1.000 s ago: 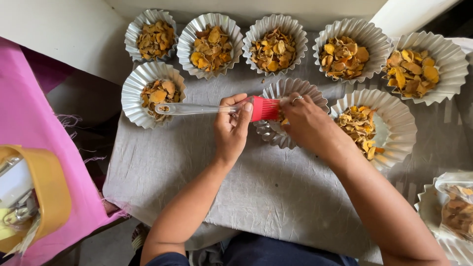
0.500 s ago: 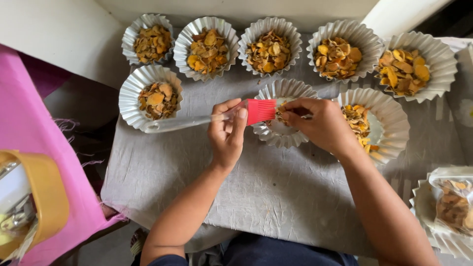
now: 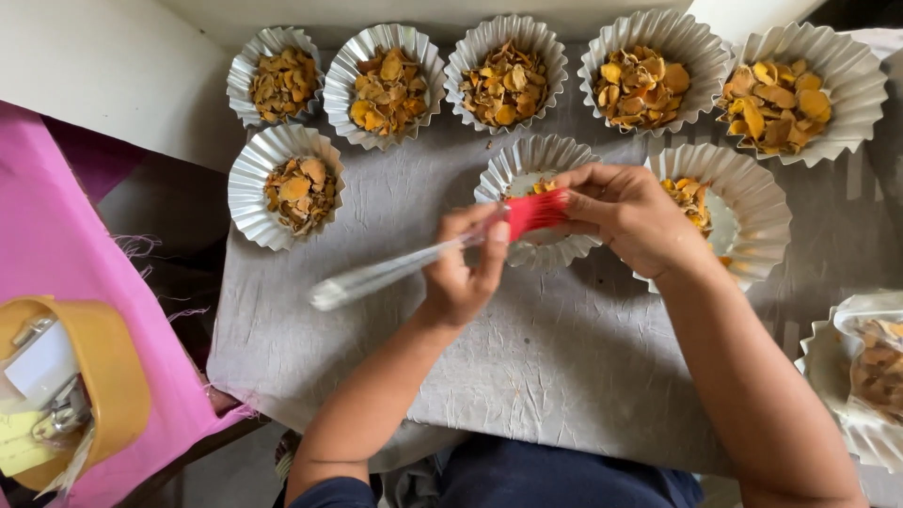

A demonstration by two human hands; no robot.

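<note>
Both hands meet on a silicone brush (image 3: 442, 252) over the grey cloth (image 3: 527, 367). Left hand (image 3: 463, 273) is closed around the clear handle near the red head; right hand (image 3: 628, 218) pinches the red bristles with its fingertips. Long axis of the brush runs from lower left up to the right, head lying over the nearly empty fluted foil cup (image 3: 538, 198). Right hand is the nearer to this cup. Handle looks transparent and smooth.

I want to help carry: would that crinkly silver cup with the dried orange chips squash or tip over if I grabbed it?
The foil cup looks thin and pleated, so it probably dents easily. It likely weighs little, and the dried chips heaped loosely could spill if tilted.
</note>
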